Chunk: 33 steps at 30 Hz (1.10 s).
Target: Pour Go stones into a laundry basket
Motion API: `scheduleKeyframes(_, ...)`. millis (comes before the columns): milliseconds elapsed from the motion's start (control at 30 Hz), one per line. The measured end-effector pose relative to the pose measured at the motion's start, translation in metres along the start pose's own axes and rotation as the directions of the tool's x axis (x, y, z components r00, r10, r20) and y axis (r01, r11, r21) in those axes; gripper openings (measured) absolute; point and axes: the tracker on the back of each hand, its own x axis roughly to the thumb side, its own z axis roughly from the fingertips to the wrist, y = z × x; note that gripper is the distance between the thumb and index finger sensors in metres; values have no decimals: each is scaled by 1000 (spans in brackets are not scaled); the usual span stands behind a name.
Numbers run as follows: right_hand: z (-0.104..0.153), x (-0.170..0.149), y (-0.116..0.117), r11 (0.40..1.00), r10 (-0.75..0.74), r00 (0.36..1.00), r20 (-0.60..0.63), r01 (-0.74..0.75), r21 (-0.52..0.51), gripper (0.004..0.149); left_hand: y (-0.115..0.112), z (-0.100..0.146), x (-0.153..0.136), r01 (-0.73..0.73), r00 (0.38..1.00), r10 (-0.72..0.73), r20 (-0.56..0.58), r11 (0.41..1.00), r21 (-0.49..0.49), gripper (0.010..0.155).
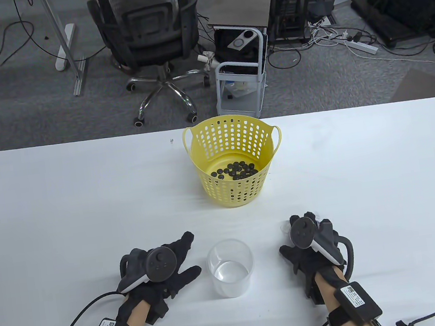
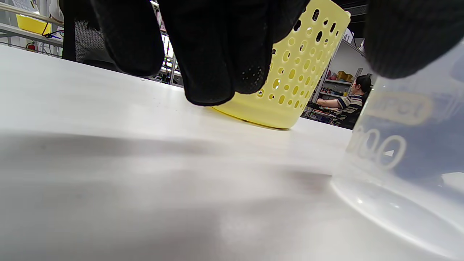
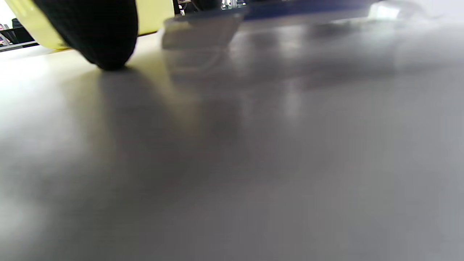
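A yellow perforated laundry basket point(image 1: 233, 161) stands upright mid-table with several black Go stones point(image 1: 236, 170) on its bottom. A clear plastic cup point(image 1: 231, 267), upright and empty, stands near the front edge between my hands. My left hand point(image 1: 185, 255) rests on the table just left of the cup, fingers spread, holding nothing. My right hand point(image 1: 289, 235) rests on the table to the cup's right, fingers bent, holding nothing. In the left wrist view the fingers point(image 2: 210, 54) hang before the basket point(image 2: 301, 72), with the cup point(image 2: 409, 152) at the right. In the right wrist view a fingertip point(image 3: 105, 43) touches the table.
The white table point(image 1: 88, 212) carries a small translucent piece point(image 1: 286, 227) by my right fingertips; it shows blurred in the right wrist view point(image 3: 199, 34). Behind the table stand an office chair point(image 1: 153, 39) and a white cart point(image 1: 241, 67).
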Motion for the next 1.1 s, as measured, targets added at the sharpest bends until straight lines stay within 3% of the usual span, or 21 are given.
scheduleKeyframes(233, -2, -6, -4, 999, -33, 998, -45, 32, -6, 86, -2, 2, -2, 10, 1000, -10, -16, 1000, -7, 89)
scheduleKeyframes(500, -3, -7, -8, 993, -95, 995, 12, 95, -63, 94, -4, 1, -6, -2, 999, 2, -35, 1000, -18, 89)
scheduleKeyframes(767, 22, 15, -40, 936, -202, 941, 271, 267, -230, 98, -5, -1, -5, 1, 999, -2, -32, 1000, -28, 89)
scheduleKeyframes(933, 44, 34, -60, 869, -286, 859, 425, 419, -263, 97, -5, -2, -4, -2, 999, 1, -38, 999, -35, 88)
scheduleKeyframes(1100, 62, 54, -71, 846, -284, 800, 528, 468, -254, 92, -5, -3, -3, 2, 999, -4, -44, 999, -47, 88)
